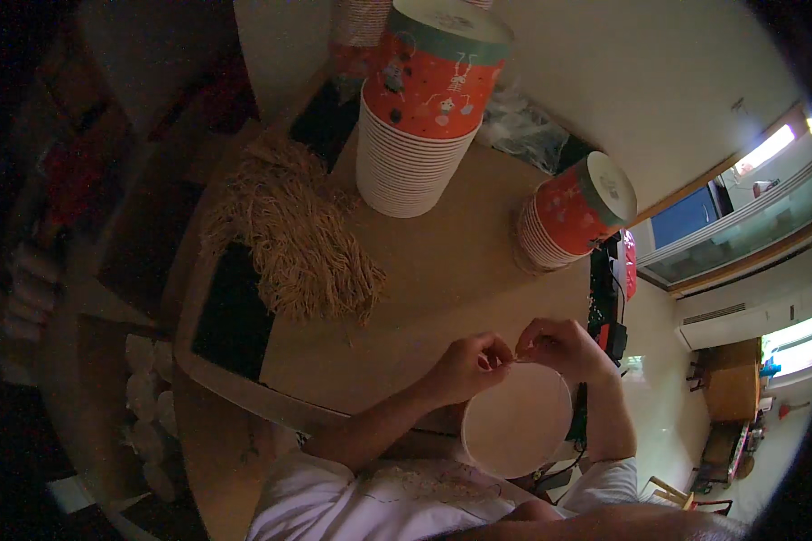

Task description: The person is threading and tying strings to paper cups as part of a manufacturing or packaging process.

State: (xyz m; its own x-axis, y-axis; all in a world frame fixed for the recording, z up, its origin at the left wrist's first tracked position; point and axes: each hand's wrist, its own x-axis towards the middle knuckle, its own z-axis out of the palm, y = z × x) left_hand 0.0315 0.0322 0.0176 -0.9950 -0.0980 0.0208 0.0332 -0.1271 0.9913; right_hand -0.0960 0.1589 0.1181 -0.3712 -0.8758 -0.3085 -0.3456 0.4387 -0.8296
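A round white paper bucket (518, 426) is in front of my chest, its pale, wide mouth facing up toward me. At the far edge of its rim my left hand (467, 365) and my right hand (564, 349) meet, fingertips pinched close together. What is between the fingertips is too small to make out, perhaps a thin strand. What supports the bucket from below is hidden. A thick bundle of tan cords (289, 230) lies loosely on the brown board (406, 298), left of and beyond my hands.
A tall stack of orange paper buckets with green bands (433, 99) stands upside down at the far side. A shorter similar stack (576, 212) is on the right. Clear plastic bags (523, 126) lie behind. Several pale round items (147, 388) sit low at left.
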